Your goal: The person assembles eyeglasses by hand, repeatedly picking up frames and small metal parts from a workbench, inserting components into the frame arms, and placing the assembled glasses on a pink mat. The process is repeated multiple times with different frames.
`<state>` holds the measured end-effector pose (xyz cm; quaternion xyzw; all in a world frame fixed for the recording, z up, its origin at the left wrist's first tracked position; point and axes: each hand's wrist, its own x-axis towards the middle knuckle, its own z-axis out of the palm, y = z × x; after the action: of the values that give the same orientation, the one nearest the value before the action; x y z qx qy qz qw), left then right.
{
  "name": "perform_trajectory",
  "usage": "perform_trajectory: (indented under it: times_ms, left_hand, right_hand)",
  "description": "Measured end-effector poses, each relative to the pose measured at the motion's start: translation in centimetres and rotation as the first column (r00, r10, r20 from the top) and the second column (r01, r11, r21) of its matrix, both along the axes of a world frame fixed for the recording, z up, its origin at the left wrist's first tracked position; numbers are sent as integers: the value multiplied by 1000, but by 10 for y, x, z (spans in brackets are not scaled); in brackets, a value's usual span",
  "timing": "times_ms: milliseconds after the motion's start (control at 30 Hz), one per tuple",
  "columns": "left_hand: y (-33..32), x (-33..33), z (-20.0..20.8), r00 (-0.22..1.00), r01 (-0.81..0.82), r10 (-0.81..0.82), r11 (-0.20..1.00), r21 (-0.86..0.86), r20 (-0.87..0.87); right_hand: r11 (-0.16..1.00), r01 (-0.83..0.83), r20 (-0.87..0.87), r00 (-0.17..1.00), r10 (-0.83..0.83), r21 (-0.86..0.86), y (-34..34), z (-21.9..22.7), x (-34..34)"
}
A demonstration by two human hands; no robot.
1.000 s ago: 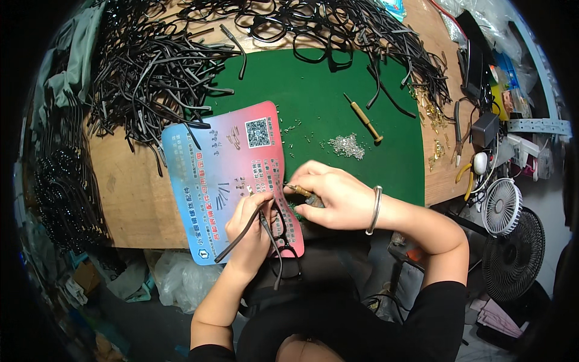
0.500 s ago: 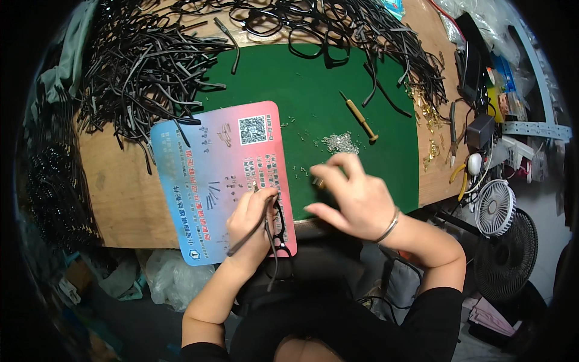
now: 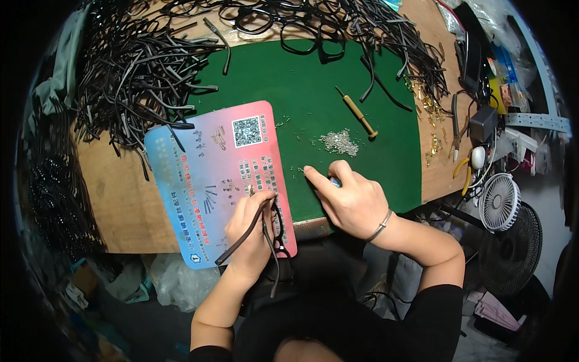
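My left hand (image 3: 248, 226) is closed around a dark eyeglass frame (image 3: 278, 224), over the lower right of a blue-and-pink printed card. Two dark temples (image 3: 241, 240) stick out from that hand toward me. My right hand (image 3: 356, 202) rests on the green mat, fingers curled. Its index fingertip touches down beside a few tiny loose screws (image 3: 300, 169). A small bluish end of something (image 3: 335, 181) shows between its fingers; the rest is hidden. Just beyond lies a heap of small silvery screws (image 3: 339, 143). A brass-coloured screwdriver (image 3: 357, 113) lies farther off on the mat.
Many loose temples (image 3: 139, 78) pile up at the left, more at the far right. Dark eyeglass frames (image 3: 289, 24) lie along the back. The printed card (image 3: 175, 181) carries small metal parts pictured or laid on it. Pliers (image 3: 463, 175) and a white fan (image 3: 499, 202) are at the right.
My right hand has come down onto the mat, its index fingertip now at the loose screws. My left hand keeps hold of the eyeglass frame, with the temples swung slightly.
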<state>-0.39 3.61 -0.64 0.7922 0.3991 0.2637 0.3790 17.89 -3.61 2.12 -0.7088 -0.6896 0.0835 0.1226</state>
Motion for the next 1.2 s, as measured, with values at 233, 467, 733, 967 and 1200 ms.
perform_trajectory:
  times_ms: [233, 467, 733, 967, 1200]
  left_hand:
    - [2, -2, -3, 999, 31, -31, 1000, 2, 24]
    - [15, -5, 3, 990, 124, -112, 983, -138, 87]
    - [29, 0, 24, 983, 174, -185, 903, -392, 8]
    - [24, 1, 15, 985, 158, -170, 950, -269, -22]
    - [18, 0, 3, 991, 136, -136, 991, -11, -12]
  right_hand:
    - [999, 12, 30, 1000, -11, -38, 2, 2, -4]
    - [973, -116, -356, 934, 39, -198, 9, 16, 8]
    - [942, -263, -556, 824, 107, -209, 10, 5, -8]
    - [943, -304, -452, 866, 214, -136, 14, 2, -5]
    - [882, -470, -200, 864, 461, 2, 27, -7, 6]
